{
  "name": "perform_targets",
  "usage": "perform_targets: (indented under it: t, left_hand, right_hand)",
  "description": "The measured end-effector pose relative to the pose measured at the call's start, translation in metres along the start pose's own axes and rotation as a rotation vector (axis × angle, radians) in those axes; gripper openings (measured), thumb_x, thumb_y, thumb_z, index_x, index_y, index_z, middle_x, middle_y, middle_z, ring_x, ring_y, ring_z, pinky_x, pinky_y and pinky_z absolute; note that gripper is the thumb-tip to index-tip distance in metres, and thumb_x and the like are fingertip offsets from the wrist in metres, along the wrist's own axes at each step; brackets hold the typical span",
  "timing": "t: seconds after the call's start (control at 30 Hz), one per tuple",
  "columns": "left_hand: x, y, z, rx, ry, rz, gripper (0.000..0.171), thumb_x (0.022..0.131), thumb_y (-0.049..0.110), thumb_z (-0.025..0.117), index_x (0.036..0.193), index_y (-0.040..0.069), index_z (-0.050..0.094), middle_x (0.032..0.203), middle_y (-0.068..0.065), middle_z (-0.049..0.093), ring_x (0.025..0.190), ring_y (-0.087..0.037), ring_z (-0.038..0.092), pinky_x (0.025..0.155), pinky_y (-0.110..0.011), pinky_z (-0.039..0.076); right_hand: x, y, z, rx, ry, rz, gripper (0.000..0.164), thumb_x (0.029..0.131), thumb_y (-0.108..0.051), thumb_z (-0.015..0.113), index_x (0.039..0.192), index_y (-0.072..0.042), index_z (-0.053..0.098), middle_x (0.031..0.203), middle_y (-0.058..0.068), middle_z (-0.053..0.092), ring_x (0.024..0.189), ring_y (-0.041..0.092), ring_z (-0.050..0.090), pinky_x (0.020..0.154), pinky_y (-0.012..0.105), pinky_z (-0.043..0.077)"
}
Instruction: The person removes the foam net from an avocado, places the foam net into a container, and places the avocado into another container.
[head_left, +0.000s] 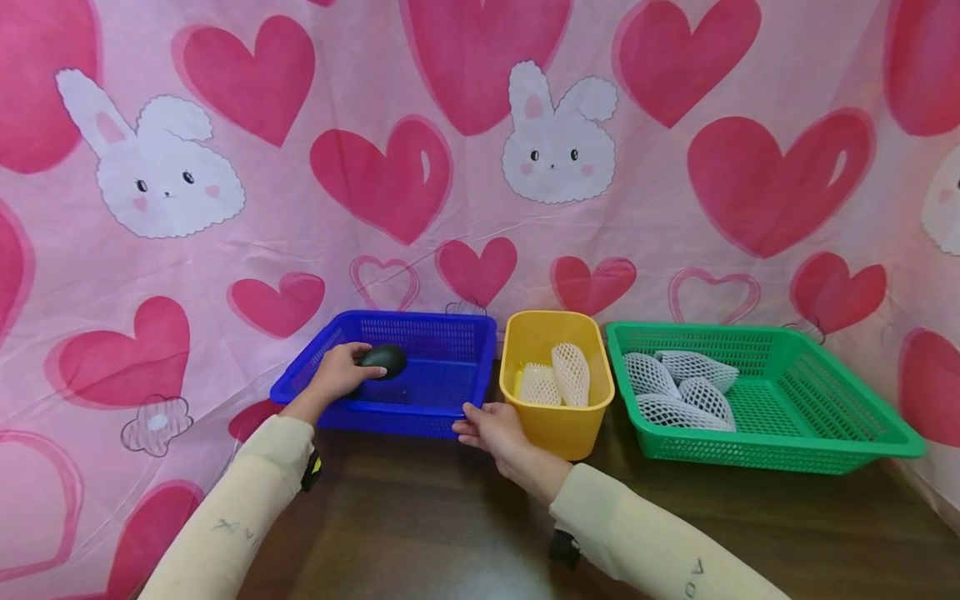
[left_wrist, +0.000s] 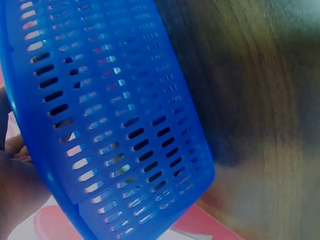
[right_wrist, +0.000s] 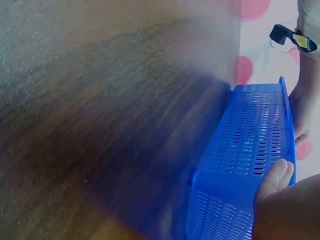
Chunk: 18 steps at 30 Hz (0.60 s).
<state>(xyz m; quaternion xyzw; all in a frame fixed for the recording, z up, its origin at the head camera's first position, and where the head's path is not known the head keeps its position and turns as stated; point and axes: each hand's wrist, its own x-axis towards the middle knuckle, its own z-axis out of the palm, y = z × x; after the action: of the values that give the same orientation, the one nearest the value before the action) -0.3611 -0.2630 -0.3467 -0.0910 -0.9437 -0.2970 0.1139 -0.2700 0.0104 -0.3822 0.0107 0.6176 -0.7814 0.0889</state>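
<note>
My left hand (head_left: 339,372) reaches over the left side of a blue basket (head_left: 450,377) and holds a dark green avocado (head_left: 385,361) between thumb and fingers. The avocado is above the basket's floor. At the basket's near right corner, my right hand (head_left: 498,429) pinches the rim, thumb on top and fingers against the outer wall. In the left wrist view, the slotted basket wall (left_wrist: 115,100) hides the avocado, and only part of the left hand (left_wrist: 17,185) shows. The right wrist view has the right thumb (right_wrist: 272,180) beside the rim.
Right of the blue basket stands a yellow bin (head_left: 555,421) with two white foam nets (head_left: 572,375) inside. Farther right, a green basket (head_left: 810,400) holds several white foam nets (head_left: 701,371). All three stand on a dark wooden table (head_left: 420,517) before a pink heart-patterned cloth (head_left: 480,225).
</note>
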Motion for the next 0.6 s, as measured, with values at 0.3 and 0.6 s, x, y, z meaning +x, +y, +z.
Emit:
perform_targets:
  t: [0.3, 0.6]
  left_hand:
    - [0.011, -0.002, 0.006, 0.080, -0.028, 0.007, 0.061, 0.081, 0.024, 0.077, 0.124, -0.013, 0.056, 0.117, -0.031, 0.061, 0.106, -0.044, 0.056, 0.090, -0.052, 0.043]
    - [0.015, -0.009, 0.012, 0.146, -0.075, -0.042, 0.060, 0.079, 0.020, 0.078, 0.121, -0.016, 0.056, 0.114, -0.032, 0.061, 0.103, -0.044, 0.057, 0.091, -0.052, 0.044]
  right_hand:
    - [0.001, 0.001, 0.001, 0.021, 0.026, 0.003, 0.020, 0.098, -0.006, 0.056, 0.108, 0.010, 0.050, 0.085, 0.019, 0.070, 0.068, 0.014, 0.068, 0.068, 0.030, 0.057]
    - [0.003, 0.003, 0.001, 0.008, 0.028, 0.002, 0.021, 0.098, -0.005, 0.056, 0.109, 0.011, 0.051, 0.080, 0.014, 0.069, 0.067, 0.013, 0.068, 0.067, 0.028, 0.057]
